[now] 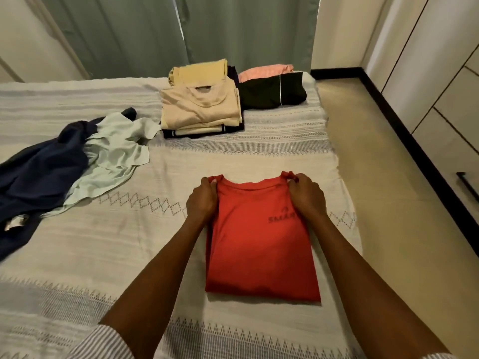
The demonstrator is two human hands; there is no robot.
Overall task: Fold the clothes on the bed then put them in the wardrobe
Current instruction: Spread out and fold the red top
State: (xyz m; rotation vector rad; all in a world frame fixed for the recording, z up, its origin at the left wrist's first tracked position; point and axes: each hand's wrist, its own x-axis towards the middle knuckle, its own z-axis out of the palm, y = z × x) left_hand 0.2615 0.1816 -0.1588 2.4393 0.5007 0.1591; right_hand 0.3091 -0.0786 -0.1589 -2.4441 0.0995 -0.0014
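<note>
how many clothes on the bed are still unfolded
2: a dark navy garment crumpled at the left of the bed, and a pale mint garment lying against its right side, partly over it. More could be hidden under them.

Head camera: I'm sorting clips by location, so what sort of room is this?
Most likely a bedroom: a bed with folded clothes, curtains behind it, and what looks like a wardrobe along the right wall.
</note>
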